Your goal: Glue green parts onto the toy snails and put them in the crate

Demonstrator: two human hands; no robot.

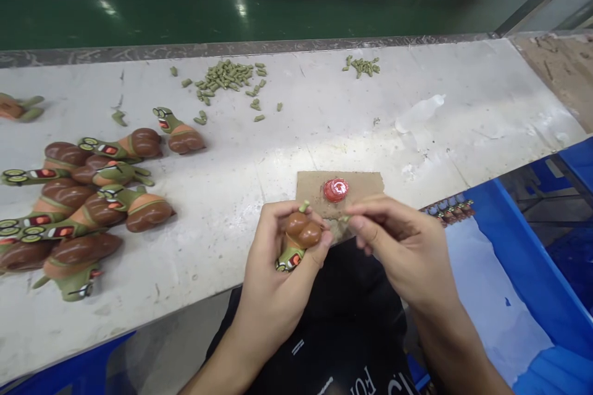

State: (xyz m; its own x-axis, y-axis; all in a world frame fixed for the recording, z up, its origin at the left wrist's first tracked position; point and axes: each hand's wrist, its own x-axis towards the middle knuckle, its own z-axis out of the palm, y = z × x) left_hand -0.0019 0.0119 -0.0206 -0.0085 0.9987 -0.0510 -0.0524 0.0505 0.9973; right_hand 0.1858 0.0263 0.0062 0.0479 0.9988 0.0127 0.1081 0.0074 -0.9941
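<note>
The left hand (271,274) closes around a light, soft-looking snail toy (299,229), easiest held by its shell, near the cardboard (312,188); the right hand (398,253) pinches a small green piece (343,218).

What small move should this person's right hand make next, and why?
Probably bring the small green piece pinched in the right hand up to the toy snail. The left hand holds the snail steady with its green tip upward, and the pinched piece is close beside it, though it is too small to see clearly.
</note>
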